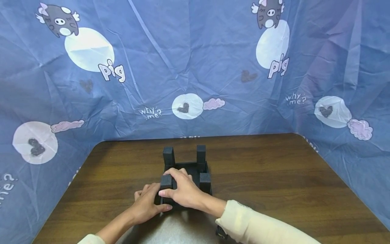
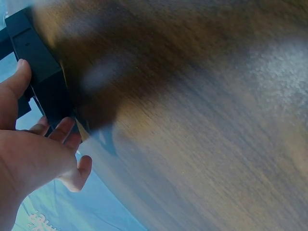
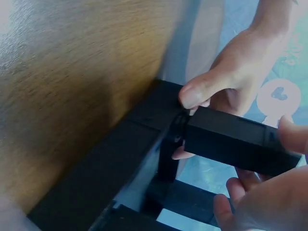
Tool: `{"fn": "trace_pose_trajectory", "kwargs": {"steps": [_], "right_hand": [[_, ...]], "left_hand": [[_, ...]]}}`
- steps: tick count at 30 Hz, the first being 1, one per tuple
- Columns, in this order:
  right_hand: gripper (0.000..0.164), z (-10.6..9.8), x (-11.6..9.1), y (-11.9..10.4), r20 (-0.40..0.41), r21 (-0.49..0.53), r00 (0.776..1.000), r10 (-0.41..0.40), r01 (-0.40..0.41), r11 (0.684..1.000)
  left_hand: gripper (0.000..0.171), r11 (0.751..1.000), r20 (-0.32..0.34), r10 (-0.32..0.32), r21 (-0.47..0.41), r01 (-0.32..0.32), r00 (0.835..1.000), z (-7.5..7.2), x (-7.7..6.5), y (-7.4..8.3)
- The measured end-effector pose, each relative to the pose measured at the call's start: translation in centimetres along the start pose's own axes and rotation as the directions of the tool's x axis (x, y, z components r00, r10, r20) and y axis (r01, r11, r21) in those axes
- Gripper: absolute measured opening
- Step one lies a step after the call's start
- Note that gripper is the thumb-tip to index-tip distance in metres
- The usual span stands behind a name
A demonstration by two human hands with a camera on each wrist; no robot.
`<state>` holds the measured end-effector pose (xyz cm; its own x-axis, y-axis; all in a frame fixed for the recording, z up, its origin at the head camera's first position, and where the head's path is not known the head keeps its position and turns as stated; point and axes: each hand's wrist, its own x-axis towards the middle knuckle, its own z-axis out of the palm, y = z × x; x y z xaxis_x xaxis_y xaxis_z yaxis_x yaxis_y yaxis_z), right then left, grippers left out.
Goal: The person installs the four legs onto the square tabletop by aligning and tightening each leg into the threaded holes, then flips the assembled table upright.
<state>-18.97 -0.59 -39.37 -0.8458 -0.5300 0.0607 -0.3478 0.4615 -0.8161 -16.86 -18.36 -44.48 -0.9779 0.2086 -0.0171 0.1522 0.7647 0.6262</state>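
Note:
A black rectangular frame [image 1: 186, 163] with several upright square legs lies on the wooden table in the head view. My right hand [image 1: 186, 191] grips the near-left leg [image 1: 166, 181], with its thumb on the near side and fingers reaching over the far side. In the right wrist view that leg [image 3: 236, 139] stands at the frame's corner. My left hand [image 1: 146, 205] holds this same corner from outside, its thumb along the near face and its fingers at the left side. The left wrist view has the thumb pressed on the frame's black side [image 2: 41, 62]. The hands hide part of the frame.
The brown wooden table [image 1: 274, 176] extends to both sides of the frame. A blue patterned cloth [image 1: 189, 67] hangs round its back and sides. Beside the right sleeve lies a small dark object [image 1: 220, 232], partly hidden, its kind unclear.

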Motion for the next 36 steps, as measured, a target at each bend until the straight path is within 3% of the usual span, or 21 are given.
{"fn": "trace_pose_trajectory", "kwargs": {"steps": [4,9,20,27,33,36], "right_hand": [[0.051,-0.4,-0.2,-0.5,0.061,0.006,0.997,-0.055,0.055,0.998],[0.044,-1.2,-0.1,-0.6,0.111,0.055,0.988,-0.112,0.106,0.993],[0.026,-1.3,0.6,-0.2,0.066,0.058,0.989,-0.135,0.131,0.990],[0.039,-1.1,0.4,0.1,0.008,0.012,0.999,-0.048,0.048,0.999],[0.055,-1.5,0.2,0.4,0.098,-0.026,0.985,-0.141,0.144,0.989],[0.054,-1.7,0.3,0.3,0.144,-0.038,0.975,-0.170,0.177,0.984]], "left_hand": [[0.063,1.000,-0.002,0.009,0.004,-0.009,1.000,0.0,0.1,-0.1],[0.060,1.000,-0.003,0.025,0.013,-0.025,1.000,0.0,0.0,-0.1],[0.068,1.000,-0.003,0.015,0.011,-0.015,1.000,0.1,0.1,-0.1],[0.065,1.000,-0.023,0.016,0.012,-0.015,1.000,0.1,0.0,0.0],[0.060,1.000,-0.015,0.019,0.006,-0.019,1.000,0.1,0.0,0.0],[0.062,1.000,-0.006,0.017,0.009,-0.017,1.000,0.2,0.0,-0.1]]}}
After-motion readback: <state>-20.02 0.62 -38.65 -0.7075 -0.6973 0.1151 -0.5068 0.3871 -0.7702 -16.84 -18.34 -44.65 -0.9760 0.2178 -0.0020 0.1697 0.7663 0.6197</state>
